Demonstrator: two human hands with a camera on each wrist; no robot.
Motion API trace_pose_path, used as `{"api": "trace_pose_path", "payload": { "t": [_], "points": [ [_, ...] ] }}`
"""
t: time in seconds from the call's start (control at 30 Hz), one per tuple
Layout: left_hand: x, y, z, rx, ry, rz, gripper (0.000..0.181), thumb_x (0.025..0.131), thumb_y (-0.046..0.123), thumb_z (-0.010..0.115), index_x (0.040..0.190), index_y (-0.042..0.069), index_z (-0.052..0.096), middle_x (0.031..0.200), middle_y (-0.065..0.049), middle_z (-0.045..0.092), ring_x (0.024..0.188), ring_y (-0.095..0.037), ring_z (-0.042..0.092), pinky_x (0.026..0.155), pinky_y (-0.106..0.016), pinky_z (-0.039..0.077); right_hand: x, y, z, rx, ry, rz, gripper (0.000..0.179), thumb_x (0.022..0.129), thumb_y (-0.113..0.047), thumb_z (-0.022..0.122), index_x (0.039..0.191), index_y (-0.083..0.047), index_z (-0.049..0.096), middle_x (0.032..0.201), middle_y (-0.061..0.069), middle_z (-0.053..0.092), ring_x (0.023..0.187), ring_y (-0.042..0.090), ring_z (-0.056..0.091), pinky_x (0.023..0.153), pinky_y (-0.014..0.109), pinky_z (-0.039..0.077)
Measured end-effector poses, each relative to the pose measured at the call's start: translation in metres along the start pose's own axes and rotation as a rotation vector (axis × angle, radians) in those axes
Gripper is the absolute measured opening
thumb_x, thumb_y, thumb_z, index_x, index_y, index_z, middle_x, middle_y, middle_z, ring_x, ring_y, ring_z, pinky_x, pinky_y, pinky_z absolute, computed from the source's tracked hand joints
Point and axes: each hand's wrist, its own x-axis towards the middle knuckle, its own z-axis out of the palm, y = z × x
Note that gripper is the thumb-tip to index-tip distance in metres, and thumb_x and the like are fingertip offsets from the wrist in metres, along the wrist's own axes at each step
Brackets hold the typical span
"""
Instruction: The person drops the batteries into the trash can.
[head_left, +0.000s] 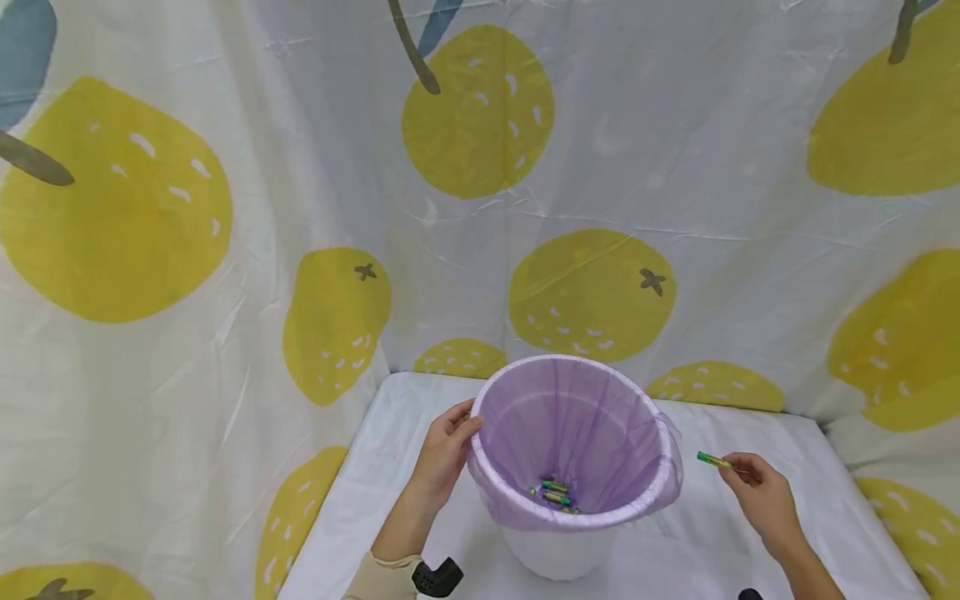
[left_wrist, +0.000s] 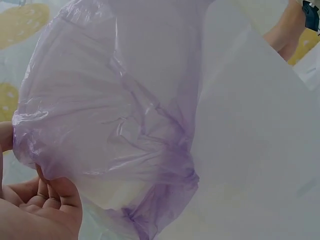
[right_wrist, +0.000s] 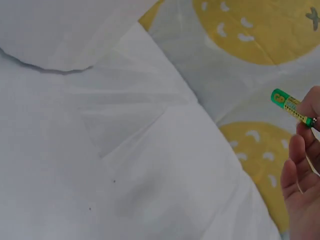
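Observation:
A white bin (head_left: 558, 554) stands on the white-covered table, lined with a translucent purple bag (head_left: 525, 408) folded over its rim. My left hand (head_left: 441, 454) grips the bin's left rim, thumb on top; the left wrist view shows its fingers (left_wrist: 55, 197) against the outer fold of the bag. Right of the bin, my right hand (head_left: 765, 496) pinches a green and yellow battery (head_left: 715, 460) by one end, held above the table. Close up in the right wrist view, the battery (right_wrist: 292, 106) points up and left. Several similar batteries (head_left: 557, 498) lie at the bottom of the bag.
The table (head_left: 720, 533) has a white cloth over it. Behind it and at both sides hangs a curtain (head_left: 465, 225) printed with yellow fruit. Dark bands sit at both wrists, the left one (head_left: 437, 577) fully in view.

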Motion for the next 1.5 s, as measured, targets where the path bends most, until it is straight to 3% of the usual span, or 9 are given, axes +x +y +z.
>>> {"api": "trace_pose_path", "payload": {
  "t": [0.1, 0.37, 0.8, 1.03, 1.5],
  "points": [
    [-0.001, 0.003, -0.002, 0.033, -0.011, -0.003, 0.048, 0.1, 0.006, 0.064, 0.14, -0.015, 0.05, 0.117, -0.017, 0.063, 0.108, -0.025, 0.062, 0.095, -0.033, 0.054, 0.001, -0.011, -0.003, 0.032, 0.011, -0.051, 0.032, 0.104, -0.02, 0.064, 0.122, 0.005, 0.061, 0.102, 0.007, 0.068, 0.081, -0.008, 0.053, 0.064, 0.015, 0.049],
    [-0.003, 0.009, -0.007, 0.09, 0.001, 0.014, 0.042, 0.099, 0.004, 0.065, 0.135, -0.015, 0.054, 0.092, -0.005, 0.06, 0.084, -0.012, 0.059, 0.075, -0.023, 0.052, 0.002, -0.041, -0.016, 0.092, 0.03, -0.228, 0.027, 0.102, -0.018, 0.067, 0.118, 0.003, 0.063, 0.095, -0.012, 0.063, 0.084, -0.003, 0.057, 0.067, 0.013, 0.05],
    [-0.005, 0.011, -0.009, 0.141, 0.017, 0.004, 0.04, 0.098, 0.003, 0.065, 0.133, -0.014, 0.056, 0.089, -0.005, 0.061, 0.075, -0.011, 0.058, 0.069, -0.023, 0.052, -0.003, -0.097, -0.034, 0.16, 0.042, -0.464, 0.016, 0.096, 0.002, 0.069, 0.111, 0.007, 0.066, 0.096, -0.011, 0.063, 0.085, -0.001, 0.059, 0.071, 0.008, 0.049],
    [-0.005, 0.015, -0.009, 0.205, 0.028, 0.043, 0.036, 0.096, 0.001, 0.067, 0.13, -0.011, 0.06, 0.087, -0.004, 0.062, 0.074, -0.011, 0.057, 0.068, -0.023, 0.051, -0.009, -0.136, -0.043, 0.212, -0.004, -0.55, 0.02, 0.093, 0.01, 0.069, 0.112, 0.009, 0.064, 0.1, -0.009, 0.064, 0.088, 0.0, 0.061, 0.076, 0.008, 0.05],
    [-0.01, 0.025, -0.011, 0.33, 0.04, 0.073, 0.039, 0.094, 0.002, 0.073, 0.13, -0.007, 0.064, 0.088, -0.004, 0.059, 0.076, -0.012, 0.056, 0.069, -0.021, 0.048, -0.016, -0.196, -0.021, 0.265, -0.138, -0.729, 0.024, 0.087, 0.019, 0.069, 0.106, 0.003, 0.069, 0.097, 0.004, 0.068, 0.086, 0.007, 0.065, 0.079, 0.013, 0.052]
  ]
}}
